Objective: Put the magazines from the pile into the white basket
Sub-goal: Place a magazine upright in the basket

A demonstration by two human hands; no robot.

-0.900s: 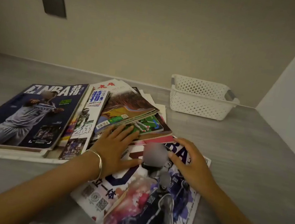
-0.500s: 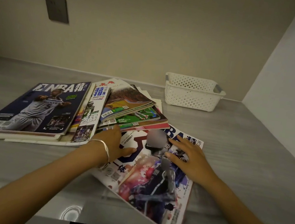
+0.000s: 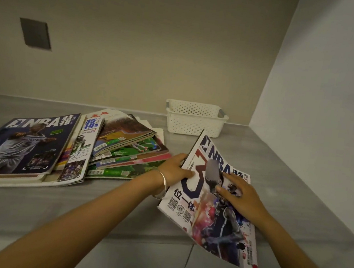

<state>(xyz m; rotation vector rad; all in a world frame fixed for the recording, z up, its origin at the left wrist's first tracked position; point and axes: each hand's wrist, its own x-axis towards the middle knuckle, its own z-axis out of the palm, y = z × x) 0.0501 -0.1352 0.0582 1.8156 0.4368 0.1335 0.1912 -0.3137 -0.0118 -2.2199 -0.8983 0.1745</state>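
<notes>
A white NBA magazine (image 3: 209, 207) is lifted clear of the pile and tilted, its left edge raised, its near corner past the counter's front edge. My left hand (image 3: 175, 170) grips that left edge, thumb on the cover. My right hand (image 3: 240, 195) lies on the cover near its right side with fingers spread. The pile of magazines (image 3: 123, 147) fans out to the left, with a dark blue NBA magazine (image 3: 21, 141) at its left end. The white perforated basket (image 3: 195, 120) stands empty at the back, just beyond the held magazine.
The grey counter (image 3: 277, 179) ends at a wall on the right and a beige back wall with a dark switch plate (image 3: 35, 33). Its front edge (image 3: 114, 237) runs below my forearms, with cabinet fronts under it.
The white NBA magazine has come off the pile, moved right and tipped up on its left edge. My left hand went from resting flat on it to gripping its edge. The view pulled back.
</notes>
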